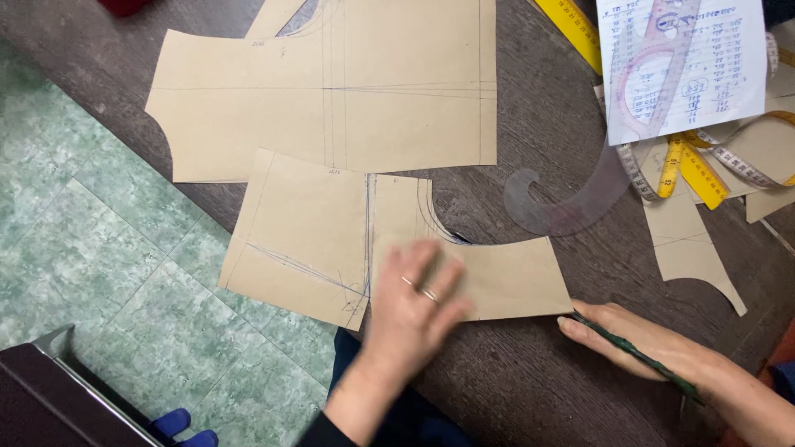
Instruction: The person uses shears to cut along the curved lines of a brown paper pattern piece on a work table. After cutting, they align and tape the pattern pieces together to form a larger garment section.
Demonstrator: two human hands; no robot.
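While my left hand (418, 298) presses flat and open on the brown paper piece (497, 277), my right hand (638, 339) grips a green pencil (633, 354) at its right corner.

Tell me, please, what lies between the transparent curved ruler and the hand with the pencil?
In the head view, only bare dark wooden table separates the curved ruler from the right hand holding the green pencil; the brown paper pattern piece ends just left.

The left hand (414, 302) presses flat on a brown paper pattern piece (497, 277) on the dark bench (513, 372), while the right hand (642, 339) holds a green pencil (633, 356) at its edge.
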